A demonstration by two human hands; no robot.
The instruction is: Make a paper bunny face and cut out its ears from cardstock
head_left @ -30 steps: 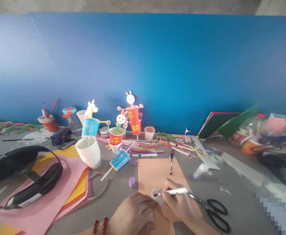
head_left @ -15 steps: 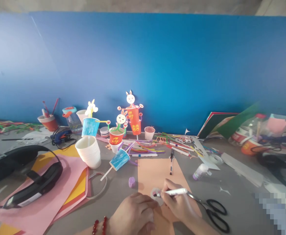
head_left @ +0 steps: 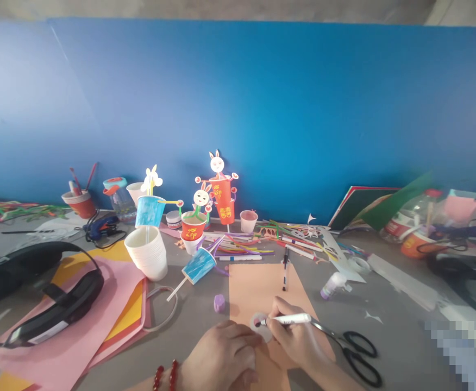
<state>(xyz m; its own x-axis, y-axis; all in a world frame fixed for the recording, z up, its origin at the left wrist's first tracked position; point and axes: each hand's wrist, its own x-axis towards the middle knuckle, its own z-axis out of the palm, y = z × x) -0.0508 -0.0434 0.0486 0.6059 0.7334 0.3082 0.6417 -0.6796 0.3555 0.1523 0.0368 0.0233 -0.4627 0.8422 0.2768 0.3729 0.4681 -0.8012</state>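
My right hand is closed around a white marker, its dark tip on a small white paper cutout with a pinkish spot. My left hand, wearing a red bead bracelet at the wrist, has its fingers bent together, and the fingertips press the cutout's near-left edge. Under both hands lies a sheet of peach paper. A black pen rests across the sheet's far part. Black-handled scissors lie beside my right hand, the blades partly hidden by it. Left of the sheet sits a purple cap-like piece.
A blue paper-cup figure lies near stacked white cups. Red cup figures with rabbit heads stand behind. Headphones rest on coloured paper at left. A glue bottle lies right; markers and pipe cleaners spread along the back.
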